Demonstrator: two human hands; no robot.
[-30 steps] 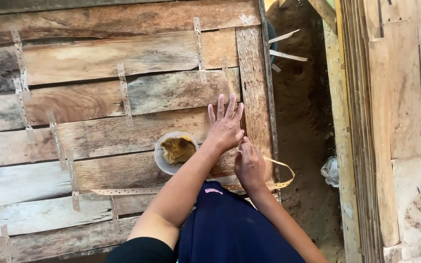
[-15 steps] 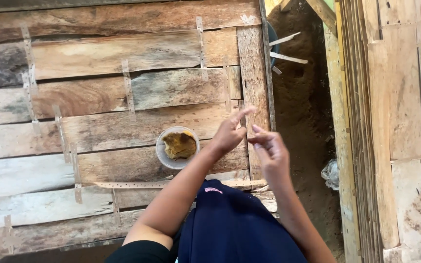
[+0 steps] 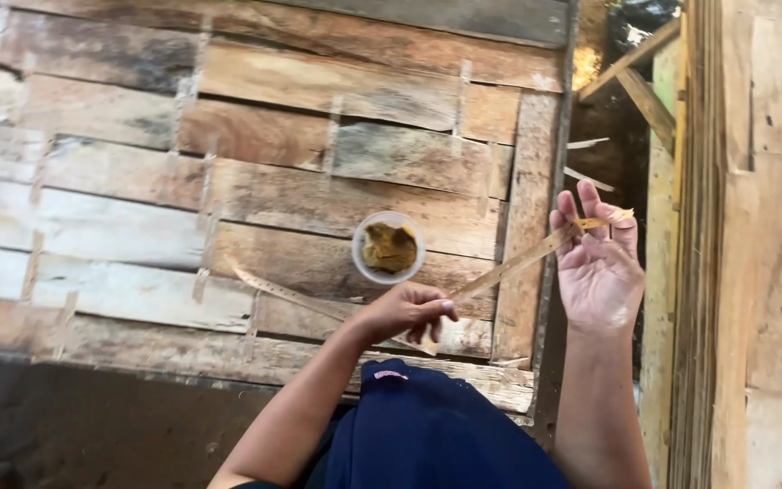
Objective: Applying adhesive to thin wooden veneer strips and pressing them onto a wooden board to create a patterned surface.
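The left hand (image 3: pixel 406 312) is curled into a pinch, while the right hand (image 3: pixel 601 267) is raised, palm up, fingers spread.
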